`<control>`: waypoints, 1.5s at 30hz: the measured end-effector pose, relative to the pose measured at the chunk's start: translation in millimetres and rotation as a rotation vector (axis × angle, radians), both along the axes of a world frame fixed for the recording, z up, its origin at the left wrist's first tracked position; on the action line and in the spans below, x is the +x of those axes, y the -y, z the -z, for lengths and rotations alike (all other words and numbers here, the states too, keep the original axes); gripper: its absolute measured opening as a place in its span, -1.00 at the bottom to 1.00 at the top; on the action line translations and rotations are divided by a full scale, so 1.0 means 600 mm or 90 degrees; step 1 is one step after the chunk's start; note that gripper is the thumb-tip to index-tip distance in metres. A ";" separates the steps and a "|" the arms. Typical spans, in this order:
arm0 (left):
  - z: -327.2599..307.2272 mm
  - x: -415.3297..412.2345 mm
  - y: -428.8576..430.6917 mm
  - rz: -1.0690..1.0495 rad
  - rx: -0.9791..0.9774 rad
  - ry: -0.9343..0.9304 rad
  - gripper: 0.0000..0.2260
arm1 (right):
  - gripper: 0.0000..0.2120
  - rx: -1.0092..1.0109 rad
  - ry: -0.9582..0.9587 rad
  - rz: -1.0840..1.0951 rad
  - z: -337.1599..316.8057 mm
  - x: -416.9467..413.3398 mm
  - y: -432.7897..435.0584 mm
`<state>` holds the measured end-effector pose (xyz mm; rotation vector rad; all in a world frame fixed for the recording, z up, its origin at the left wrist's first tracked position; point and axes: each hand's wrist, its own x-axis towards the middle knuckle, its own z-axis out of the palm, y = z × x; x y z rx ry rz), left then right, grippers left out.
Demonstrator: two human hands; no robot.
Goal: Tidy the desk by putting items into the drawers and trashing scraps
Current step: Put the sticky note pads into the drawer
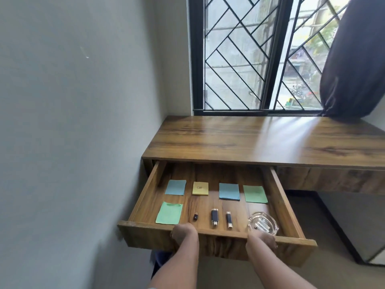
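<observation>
Open wooden drawer [225, 243] holds five sticky notes [175, 187], three USB sticks [215, 215], a glass ashtray [263, 224].
</observation>
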<state>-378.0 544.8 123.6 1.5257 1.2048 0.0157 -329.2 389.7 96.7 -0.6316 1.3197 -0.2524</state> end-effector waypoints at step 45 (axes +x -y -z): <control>-0.022 0.534 -0.073 -0.126 -0.081 0.071 -0.42 | -0.31 -0.218 -0.029 -0.382 -0.037 0.533 -0.033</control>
